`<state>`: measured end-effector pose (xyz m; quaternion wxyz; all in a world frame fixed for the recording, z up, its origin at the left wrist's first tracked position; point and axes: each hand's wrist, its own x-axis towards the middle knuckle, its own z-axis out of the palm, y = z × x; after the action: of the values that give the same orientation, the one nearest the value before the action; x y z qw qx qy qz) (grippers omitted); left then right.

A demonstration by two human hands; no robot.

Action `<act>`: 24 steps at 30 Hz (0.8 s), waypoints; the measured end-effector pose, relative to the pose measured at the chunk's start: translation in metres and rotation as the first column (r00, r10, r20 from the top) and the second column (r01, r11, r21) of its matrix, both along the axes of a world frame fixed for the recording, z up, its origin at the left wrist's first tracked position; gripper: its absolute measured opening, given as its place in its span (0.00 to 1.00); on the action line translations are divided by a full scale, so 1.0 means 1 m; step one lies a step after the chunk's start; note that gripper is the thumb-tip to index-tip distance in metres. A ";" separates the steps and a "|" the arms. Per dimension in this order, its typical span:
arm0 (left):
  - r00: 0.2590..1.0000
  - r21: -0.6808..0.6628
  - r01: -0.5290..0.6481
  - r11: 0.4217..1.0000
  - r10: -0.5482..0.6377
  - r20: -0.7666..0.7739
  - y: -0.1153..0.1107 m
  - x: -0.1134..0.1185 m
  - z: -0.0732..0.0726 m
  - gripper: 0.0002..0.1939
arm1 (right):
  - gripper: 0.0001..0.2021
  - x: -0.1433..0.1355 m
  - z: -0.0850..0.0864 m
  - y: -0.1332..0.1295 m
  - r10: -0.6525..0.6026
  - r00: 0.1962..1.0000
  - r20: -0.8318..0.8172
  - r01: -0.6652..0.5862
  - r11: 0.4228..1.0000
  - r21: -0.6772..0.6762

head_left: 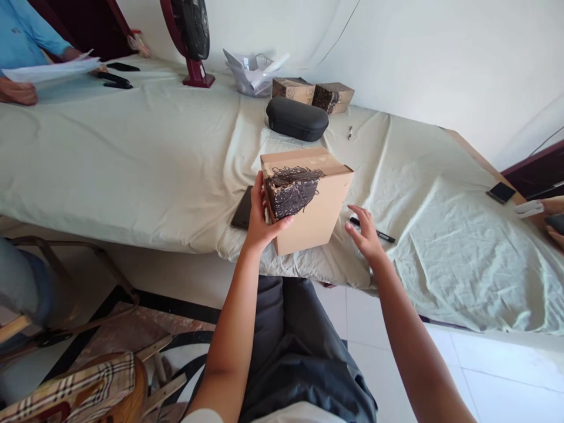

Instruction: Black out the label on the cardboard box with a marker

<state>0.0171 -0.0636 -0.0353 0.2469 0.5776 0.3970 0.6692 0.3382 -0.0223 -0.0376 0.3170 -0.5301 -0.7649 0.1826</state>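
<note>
A brown cardboard box [315, 205] stands near the front edge of the cloth-covered table. Dense black marker scribble [291, 194] covers its upper left corner. My left hand [265, 214] grips that corner, thumb on the front face and fingers along the left side. To the right of the box, my right hand [365, 234] is apart from it, fingers spread and holding nothing. Close beside that hand lies a black marker pen [384, 237] on the cloth. A dark flat object [241, 211], partly hidden by my left hand, lies left of the box.
Behind the box are a black hard case [297, 119], two smaller cardboard boxes [335, 97], a plastic basket [251, 82] with papers and a fan [199, 76]. A person in a blue shirt [30, 35] holds papers at far left. Another person's hand [553, 205] shows far right.
</note>
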 end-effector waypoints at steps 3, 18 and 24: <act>0.994 0.058 0.091 0.994 -0.094 0.051 0.006 0.005 -0.006 0.59 | 0.53 -0.018 0.001 -0.009 0.375 0.873 -0.310 -0.439 0.882 -0.170; 0.646 -0.544 -0.732 0.410 0.162 -0.746 0.026 -0.039 0.022 0.42 | 0.69 -0.060 -0.013 -0.012 0.094 0.814 -0.573 -0.139 0.990 -0.035; 0.635 -0.542 -0.773 0.330 0.403 -0.659 -0.006 -0.055 0.031 0.44 | 0.69 -0.062 -0.018 -0.014 0.135 0.824 -0.551 -0.166 0.986 -0.007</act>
<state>-0.0382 -0.0693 -0.0048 0.1181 0.3379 0.8761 0.3231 0.2764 -0.0358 -0.0553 0.4927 -0.4020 -0.6764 0.3718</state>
